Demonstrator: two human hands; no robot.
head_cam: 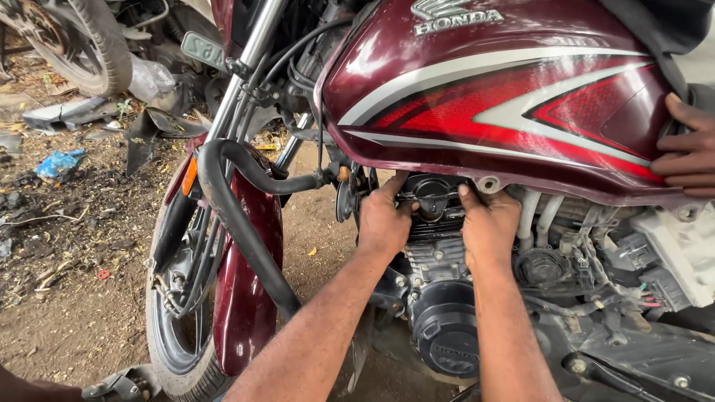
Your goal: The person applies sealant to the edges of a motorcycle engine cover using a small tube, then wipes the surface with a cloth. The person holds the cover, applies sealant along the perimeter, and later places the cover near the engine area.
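Both hands are pressed in at the top of the motorcycle engine (pixel 439 298), just under the lower edge of the maroon fuel tank (pixel 491 97). The left hand (pixel 383 223) sits on the front side of the cylinder head (pixel 432 205), thumb reaching toward its black round cap; the right hand (pixel 488 231) sits on the rear side, index finger pointing up at the same cap. The two hands are near each other but apart, with the cylinder head between them. Fingers are curled against the metal, yet whether either pinches a small part cannot be told; no tool shows in them.

This looks like the step of working by touch on a fitting at the cylinder head, in the narrow gap beneath the tank. The next move seems to call for a fingertip grip, since tank, hoses (pixel 536 216) and crash guard (pixel 238 216) crowd the space. Another person's hand (pixel 689 145) rests on the tank's rear end. The front wheel (pixel 182 327) stands on bare earth.
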